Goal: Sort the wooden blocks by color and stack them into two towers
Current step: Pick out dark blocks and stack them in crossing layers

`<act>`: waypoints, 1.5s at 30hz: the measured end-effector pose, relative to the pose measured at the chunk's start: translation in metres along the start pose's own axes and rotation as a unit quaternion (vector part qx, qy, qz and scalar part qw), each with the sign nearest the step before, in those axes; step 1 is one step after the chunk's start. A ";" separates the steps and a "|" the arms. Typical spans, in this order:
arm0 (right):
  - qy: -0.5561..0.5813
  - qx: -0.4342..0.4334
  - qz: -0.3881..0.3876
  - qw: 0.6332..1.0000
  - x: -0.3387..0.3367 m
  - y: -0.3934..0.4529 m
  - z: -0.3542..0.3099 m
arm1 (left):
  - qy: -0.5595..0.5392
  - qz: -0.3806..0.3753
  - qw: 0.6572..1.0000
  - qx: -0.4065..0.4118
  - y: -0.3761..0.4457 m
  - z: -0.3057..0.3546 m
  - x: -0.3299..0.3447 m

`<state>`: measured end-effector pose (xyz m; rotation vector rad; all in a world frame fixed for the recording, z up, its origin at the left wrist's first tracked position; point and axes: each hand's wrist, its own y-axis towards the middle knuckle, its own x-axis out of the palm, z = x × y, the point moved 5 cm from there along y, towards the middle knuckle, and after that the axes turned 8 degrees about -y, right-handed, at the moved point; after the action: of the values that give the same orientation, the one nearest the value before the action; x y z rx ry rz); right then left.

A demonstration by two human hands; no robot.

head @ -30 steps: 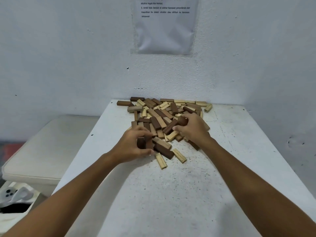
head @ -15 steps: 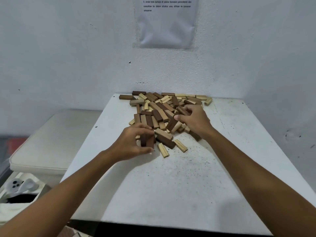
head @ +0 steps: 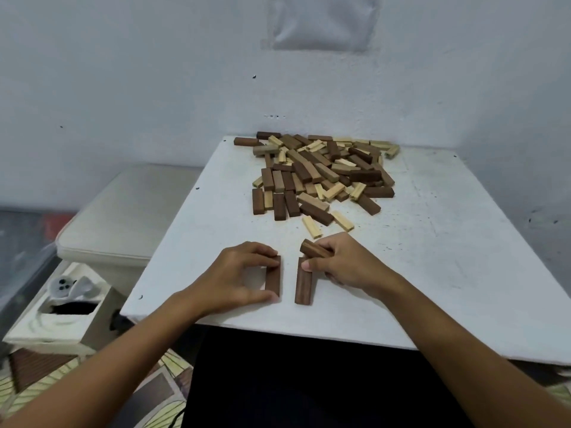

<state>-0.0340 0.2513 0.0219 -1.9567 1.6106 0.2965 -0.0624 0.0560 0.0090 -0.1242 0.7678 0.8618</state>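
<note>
Under left grip (head: 244, 274), dark block (head: 273, 278)

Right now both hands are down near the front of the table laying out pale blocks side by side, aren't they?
Not quite: the head view shows dark brown blocks, not pale ones. The left hand holds one dark block, the right hand another, side by side near the table front.

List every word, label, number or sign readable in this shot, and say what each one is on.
No text can be read.
Sheet on the wall: only its blank lower part is in view, no print visible.
Wooden blocks, the dark blocks under the left hand and right hand, and the white table: no markings.
Box beside the table: no lettering visible.
</note>
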 end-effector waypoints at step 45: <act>-0.199 -0.186 0.034 0.962 0.036 -0.008 -0.002 | 0.016 0.041 0.993 -0.107 -0.034 -0.013 -0.005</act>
<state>-0.0181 0.2210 0.0075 -1.9429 1.4283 1.0148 -0.0469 0.0254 -0.0039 -0.3001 0.7129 1.0209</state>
